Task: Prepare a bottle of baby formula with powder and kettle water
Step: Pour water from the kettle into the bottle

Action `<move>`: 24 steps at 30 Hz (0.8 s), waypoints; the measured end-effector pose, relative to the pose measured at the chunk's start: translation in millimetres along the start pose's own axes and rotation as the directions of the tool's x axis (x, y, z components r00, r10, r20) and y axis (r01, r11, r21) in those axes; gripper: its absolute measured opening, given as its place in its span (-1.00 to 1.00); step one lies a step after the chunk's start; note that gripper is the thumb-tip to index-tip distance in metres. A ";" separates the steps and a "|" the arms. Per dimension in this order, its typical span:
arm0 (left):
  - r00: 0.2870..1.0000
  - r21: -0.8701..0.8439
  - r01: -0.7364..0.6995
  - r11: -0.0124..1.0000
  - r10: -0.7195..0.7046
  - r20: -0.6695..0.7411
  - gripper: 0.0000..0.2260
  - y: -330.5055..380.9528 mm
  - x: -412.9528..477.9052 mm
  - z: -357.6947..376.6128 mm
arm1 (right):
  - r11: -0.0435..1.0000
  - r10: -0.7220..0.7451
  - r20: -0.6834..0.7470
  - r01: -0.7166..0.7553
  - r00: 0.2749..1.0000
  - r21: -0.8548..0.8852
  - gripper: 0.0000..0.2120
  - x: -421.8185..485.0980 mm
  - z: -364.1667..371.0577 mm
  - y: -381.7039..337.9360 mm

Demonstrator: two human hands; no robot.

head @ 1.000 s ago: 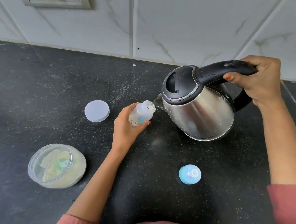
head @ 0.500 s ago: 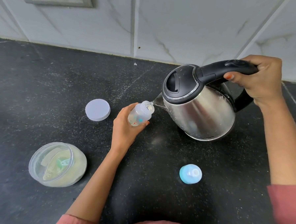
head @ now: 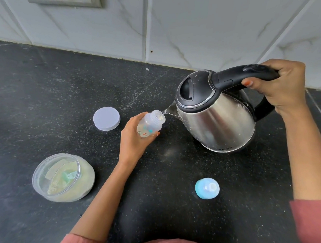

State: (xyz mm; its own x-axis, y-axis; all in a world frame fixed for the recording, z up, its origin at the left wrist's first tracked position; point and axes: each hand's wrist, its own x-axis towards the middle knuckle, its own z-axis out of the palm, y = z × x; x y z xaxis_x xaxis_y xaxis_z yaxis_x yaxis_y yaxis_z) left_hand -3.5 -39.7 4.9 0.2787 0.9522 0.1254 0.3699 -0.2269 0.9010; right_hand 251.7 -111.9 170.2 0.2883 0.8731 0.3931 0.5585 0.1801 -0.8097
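My left hand grips a small clear baby bottle, tilted with its open mouth toward the kettle. My right hand holds the black handle of a steel kettle, lifted and tipped left. Its spout touches the bottle's mouth and a thin stream of water runs in. Pale powder shows inside the bottle's neck. An open clear jar of formula powder with a green scoop inside lies at the lower left. Its white lid rests flat beyond it. The bottle's blue teat cap stands on the counter near me.
Everything sits on a black speckled stone counter. A white marble-tiled wall closes the back, with a switch plate at the top left. The counter's near edge runs along the bottom left.
The kettle has tipped a little further, and water is flowing from the spout into the bottle. Both hands have stayed in nearly the same place.
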 end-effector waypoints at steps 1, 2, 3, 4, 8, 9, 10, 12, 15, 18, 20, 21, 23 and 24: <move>1.000 0.001 0.002 1.000 -0.002 0.001 -0.46 -0.2 0.1 -0.1 | 1.000 -0.002 0.001 0.002 1.000 -0.001 -0.81 0.0 0.3 -0.3; 1.000 0.001 0.004 1.000 -0.004 0.002 -0.46 -0.1 0.2 -0.3 | 1.000 -0.003 0.001 0.003 1.000 -0.002 -0.81 0.1 0.6 -0.5; 1.000 0.000 0.006 1.000 -0.006 0.003 -0.46 -0.3 0.2 -0.3 | 1.000 -0.003 0.001 0.003 1.000 -0.004 -0.80 0.1 0.7 -0.5; 1.000 -0.002 0.006 1.000 -0.006 0.004 -0.46 -0.3 0.0 -0.4 | 1.000 -0.003 0.000 0.003 1.000 -0.005 -0.80 0.1 0.9 -0.4; 1.000 -0.006 0.016 1.000 -0.016 0.014 -0.45 -1.4 -0.7 -0.9 | 1.000 0.001 -0.005 -0.001 1.000 -0.006 -0.81 0.1 -0.1 -0.3; 1.000 -0.006 0.016 1.000 -0.016 0.013 -0.45 -1.3 -0.7 -1.0 | 1.000 0.000 -0.006 0.000 1.000 -0.007 -0.81 0.1 -0.5 -0.2; 1.000 -0.005 0.015 1.000 -0.015 0.009 -0.45 -1.2 -0.6 -1.2 | 1.000 0.000 -0.008 0.000 1.000 -0.008 -0.81 0.0 -0.6 0.1; 1.000 -0.006 0.009 1.000 -0.009 0.000 -0.46 -0.8 -0.4 -1.2 | 1.000 0.002 -0.010 -0.002 1.000 -0.009 -0.81 -0.1 -0.7 0.5; 1.000 -0.010 0.007 1.000 -0.007 -0.005 -0.47 -1.4 -0.4 -1.3 | 1.000 0.003 -0.010 -0.003 1.000 0.003 -0.80 -0.5 -0.2 0.8; 1.000 -0.001 0.011 1.000 -0.011 0.000 -0.46 -2.5 -0.3 -1.6 | 1.000 0.006 -0.014 -0.006 1.000 -0.002 -0.80 -0.4 -0.1 0.8; 1.000 0.003 0.010 1.000 -0.010 -0.001 -0.46 -3.0 -0.7 -1.9 | 1.000 0.005 -0.014 -0.005 1.000 -0.005 -0.80 -0.2 0.1 0.8; 1.000 0.003 0.009 1.000 -0.009 -0.004 -0.46 -3.1 -0.8 -1.8 | 1.000 0.005 -0.012 -0.005 1.000 -0.005 -0.80 -0.2 0.2 0.7; 1.000 0.004 0.009 1.000 -0.009 -0.007 -0.46 -3.8 -1.4 -2.0 | 1.000 0.005 -0.009 -0.005 1.000 -0.006 -0.80 -0.2 0.2 0.5; 1.000 0.005 0.012 1.000 -0.012 -0.006 -0.46 -4.2 -1.6 -2.1 | 1.000 0.005 -0.010 -0.005 1.000 -0.008 -0.80 -0.2 0.1 0.4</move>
State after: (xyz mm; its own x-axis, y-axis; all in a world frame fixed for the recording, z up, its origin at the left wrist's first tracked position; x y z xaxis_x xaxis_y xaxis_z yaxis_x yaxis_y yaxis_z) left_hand -7.4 -39.9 1.8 0.2685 0.9561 0.1173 0.3779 -0.2165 0.9002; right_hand 251.8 -112.0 169.7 0.2987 0.8697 0.3930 0.5630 0.1719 -0.8084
